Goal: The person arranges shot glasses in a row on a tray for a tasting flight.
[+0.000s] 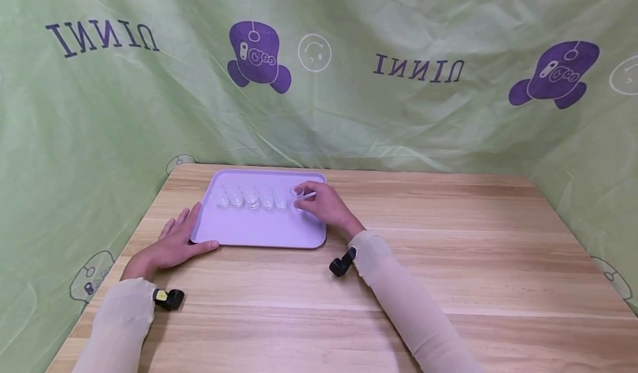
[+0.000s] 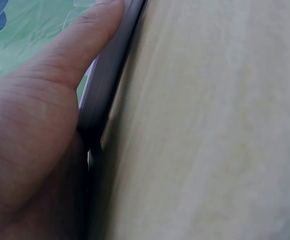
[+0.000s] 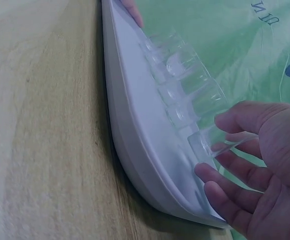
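Observation:
A row of several small clear glasses [image 1: 252,198] stands upright on a light purple tray [image 1: 259,232]. At the right end of the row, my right hand [image 1: 326,202] holds one more small clear glass [image 3: 200,146] between thumb and fingers. Its base appears at or very near the tray surface; whether it touches cannot be told. A narrow pale strip shows by these fingers in the head view. My left hand [image 1: 174,244] lies at the tray's front left corner, fingers spread. Its thumb [image 2: 87,37] rests along the tray's front rim in the left wrist view.
The tray lies toward the back left of a wooden table [image 1: 448,284]. Green printed cloth [image 1: 349,118] hangs behind the table and along both sides. A small black camera [image 1: 341,263] is worn on the right wrist and another [image 1: 170,299] on the left.

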`<state>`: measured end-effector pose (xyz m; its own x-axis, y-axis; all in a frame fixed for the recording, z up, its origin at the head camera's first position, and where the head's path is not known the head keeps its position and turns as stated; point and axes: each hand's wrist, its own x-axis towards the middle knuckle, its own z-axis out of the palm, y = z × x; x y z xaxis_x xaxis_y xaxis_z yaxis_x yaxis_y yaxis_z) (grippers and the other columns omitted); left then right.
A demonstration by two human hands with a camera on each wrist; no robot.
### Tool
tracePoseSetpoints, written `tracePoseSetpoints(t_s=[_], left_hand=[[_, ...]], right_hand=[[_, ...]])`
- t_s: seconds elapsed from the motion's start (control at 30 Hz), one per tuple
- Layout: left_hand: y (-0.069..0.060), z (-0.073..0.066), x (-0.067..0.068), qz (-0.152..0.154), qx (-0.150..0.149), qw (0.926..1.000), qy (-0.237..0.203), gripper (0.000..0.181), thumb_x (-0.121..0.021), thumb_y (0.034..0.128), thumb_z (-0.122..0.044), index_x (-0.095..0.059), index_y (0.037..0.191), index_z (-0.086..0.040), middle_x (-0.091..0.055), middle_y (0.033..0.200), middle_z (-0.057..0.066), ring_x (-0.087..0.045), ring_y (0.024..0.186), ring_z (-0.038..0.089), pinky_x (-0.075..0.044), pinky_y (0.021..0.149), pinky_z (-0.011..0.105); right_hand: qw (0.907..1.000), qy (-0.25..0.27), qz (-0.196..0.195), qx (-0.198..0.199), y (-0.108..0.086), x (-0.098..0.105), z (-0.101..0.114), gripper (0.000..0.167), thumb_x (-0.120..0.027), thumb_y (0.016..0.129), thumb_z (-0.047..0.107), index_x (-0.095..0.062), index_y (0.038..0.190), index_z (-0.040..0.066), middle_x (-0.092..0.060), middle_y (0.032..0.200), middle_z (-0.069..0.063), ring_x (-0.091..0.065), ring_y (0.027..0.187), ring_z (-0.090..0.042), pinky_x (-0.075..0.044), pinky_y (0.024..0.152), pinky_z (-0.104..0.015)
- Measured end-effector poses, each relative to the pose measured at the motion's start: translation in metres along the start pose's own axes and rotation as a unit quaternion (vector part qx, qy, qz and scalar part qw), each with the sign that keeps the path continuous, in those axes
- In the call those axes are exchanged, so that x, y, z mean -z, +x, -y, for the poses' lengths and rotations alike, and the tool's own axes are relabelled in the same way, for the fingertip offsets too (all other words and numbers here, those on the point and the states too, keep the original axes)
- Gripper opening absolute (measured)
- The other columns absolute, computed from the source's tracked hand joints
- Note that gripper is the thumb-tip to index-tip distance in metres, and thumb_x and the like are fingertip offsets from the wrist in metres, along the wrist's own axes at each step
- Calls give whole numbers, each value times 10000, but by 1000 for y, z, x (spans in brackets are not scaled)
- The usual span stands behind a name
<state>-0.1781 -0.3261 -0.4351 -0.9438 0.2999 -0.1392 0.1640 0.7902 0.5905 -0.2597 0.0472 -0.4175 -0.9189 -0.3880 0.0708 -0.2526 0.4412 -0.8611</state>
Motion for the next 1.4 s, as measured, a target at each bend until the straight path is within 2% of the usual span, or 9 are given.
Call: tracePoseSetpoints(t_s=[0.1,0.4,0.73,0.93,1.13,1.4], left_hand=[[1,2,0,-30,-38,10000,0,1150,-696,949,-511,78,1624,6,14,1672,298,113,1525,464,142,1179,604],[1,0,2,154,81,9998,83,1157,-674,957,-539,111,1621,-9,44,1677,283,134,1525,456,139,1176,618],[0,0,2,166,89,9998,105,1155,-673,959,-533,108,1617,6,45,1676,287,129,1524,462,134,1177,620],[0,1,1,54,-28,10000,-37,1156,-684,952,-531,93,1622,1,31,1676,288,128,1525,458,149,1177,603],[2,8,-2,-31,-114,9999,-37,1143,-672,959,-537,95,1627,-14,36,1683,269,133,1531,436,160,1183,572],[0,1,1,98,49,9999,42,1153,-680,957,-523,96,1616,16,42,1675,289,125,1525,460,138,1183,599]], right_hand=[[10000,-14,25,2,1,-1,0,300,-764,925,86,-722,1220,49,-709,1172,-81,-705,986,-215,-578,843,-291],[9999,-66,106,-80,1,-1,2,305,-757,925,91,-723,1227,63,-701,1183,-65,-697,1020,-215,-570,868,-301],[9996,-177,153,-139,1,-3,2,305,-755,938,115,-720,1236,64,-699,1186,-62,-689,1038,-209,-570,871,-307],[9998,-150,102,-89,2,-5,1,296,-756,934,97,-722,1224,49,-700,1169,-69,-689,1032,-219,-569,872,-312],[9998,-166,108,-61,3,-6,0,299,-757,936,101,-720,1229,53,-701,1166,-68,-689,1035,-219,-568,873,-309],[9997,-174,161,-107,3,-6,1,314,-751,940,109,-711,1248,58,-696,1174,-66,-680,1052,-224,-564,887,-316]])
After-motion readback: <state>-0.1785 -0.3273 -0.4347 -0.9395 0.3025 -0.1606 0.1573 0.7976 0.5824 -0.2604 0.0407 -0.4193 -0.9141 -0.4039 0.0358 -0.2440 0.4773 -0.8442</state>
